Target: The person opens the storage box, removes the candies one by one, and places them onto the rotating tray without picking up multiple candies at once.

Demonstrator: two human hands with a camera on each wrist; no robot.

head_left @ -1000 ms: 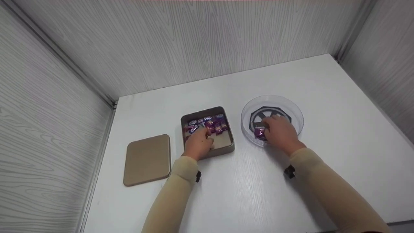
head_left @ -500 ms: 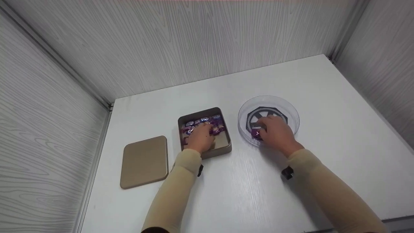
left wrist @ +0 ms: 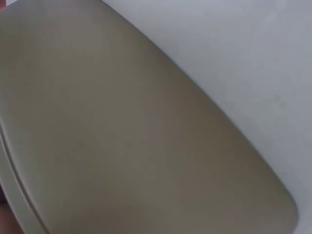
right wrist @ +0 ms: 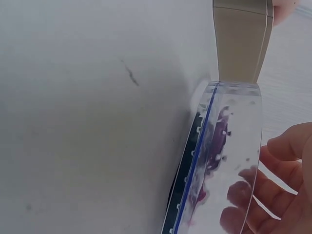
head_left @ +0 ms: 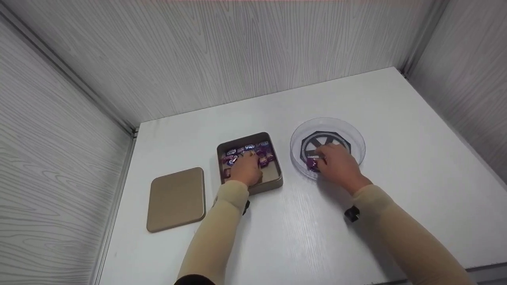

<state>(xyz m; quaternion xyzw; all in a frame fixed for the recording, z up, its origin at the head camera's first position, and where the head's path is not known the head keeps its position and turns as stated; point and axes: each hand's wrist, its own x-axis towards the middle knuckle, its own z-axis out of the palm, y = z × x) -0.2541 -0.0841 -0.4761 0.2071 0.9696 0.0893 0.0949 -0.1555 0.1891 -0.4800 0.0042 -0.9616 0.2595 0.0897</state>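
Observation:
In the head view, my left hand [head_left: 246, 168] reaches down into a brown rectangular tin [head_left: 270, 186]; its fingertips are hidden among wrapped candies [head_left: 249, 147] in purple and blue. I cannot tell whether they pinch one. The tin's smooth outer wall [left wrist: 146, 122] fills most of the left wrist view. My right hand [head_left: 338, 164] is over a round clear plastic dish [head_left: 297, 134], its fingers inside the rim. A purple wrapped candy [head_left: 313, 164] lies in the dish right at the thumb. Through the dish wall, the right wrist view shows fingertips [right wrist: 239, 195] beside purple wrapping [right wrist: 219, 141].
A flat brown lid [head_left: 176, 200] lies on the white table [head_left: 293, 237], left of the tin. Under or in the dish shows a dark wheel-like pattern [head_left: 307, 148]. Pale wood-grain panels [head_left: 245, 51] stand behind and on both sides.
My left hand has reached further forward, down among the candies in the tin. My right hand stays at the candy in the dish, and the whole head view has shifted slightly.

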